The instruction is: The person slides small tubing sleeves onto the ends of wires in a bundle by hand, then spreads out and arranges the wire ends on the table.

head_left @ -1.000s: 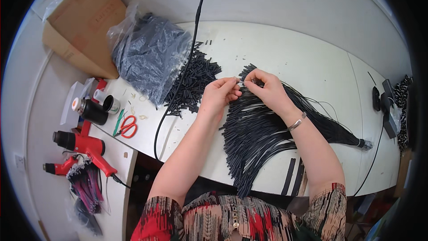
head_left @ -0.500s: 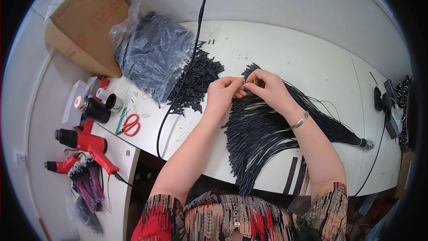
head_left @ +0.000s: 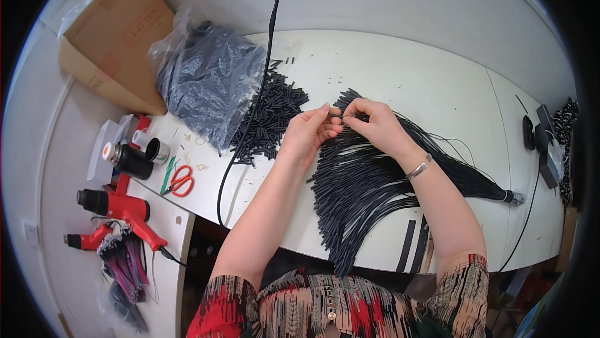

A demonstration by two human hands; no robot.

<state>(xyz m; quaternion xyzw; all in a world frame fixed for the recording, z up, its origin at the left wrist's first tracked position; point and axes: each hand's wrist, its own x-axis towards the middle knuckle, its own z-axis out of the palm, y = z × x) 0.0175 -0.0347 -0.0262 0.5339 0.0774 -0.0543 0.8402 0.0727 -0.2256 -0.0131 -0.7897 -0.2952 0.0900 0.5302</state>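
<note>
Over the far end of a fanned bundle of black wires (head_left: 356,175), my two hands meet fingertip to fingertip. My left hand (head_left: 307,132) has a small dark piece, apparently a short black tube, between thumb and fingers; its other fingers are loosely curled. My right hand (head_left: 378,127) pinches something thin at the same spot, apparently a wire end, though the fingers mostly hide it. Beyond my left hand lies a heap of short black tubes (head_left: 275,110). The bundle narrows to the right, where it is bound near its tip.
A clear plastic bag of black pieces (head_left: 209,82) leans by a cardboard box (head_left: 119,38). Red-handled scissors (head_left: 182,182), a black bottle (head_left: 131,161) and a red heat gun (head_left: 122,205) are at left. A black cable (head_left: 265,69) hangs across the table. Two dark strips (head_left: 406,245) lie near the front edge.
My left thumb and fingers have spread a little, showing the dark piece between the hands. My right hand keeps its pinch in nearly the same place. The view has shifted slightly.
</note>
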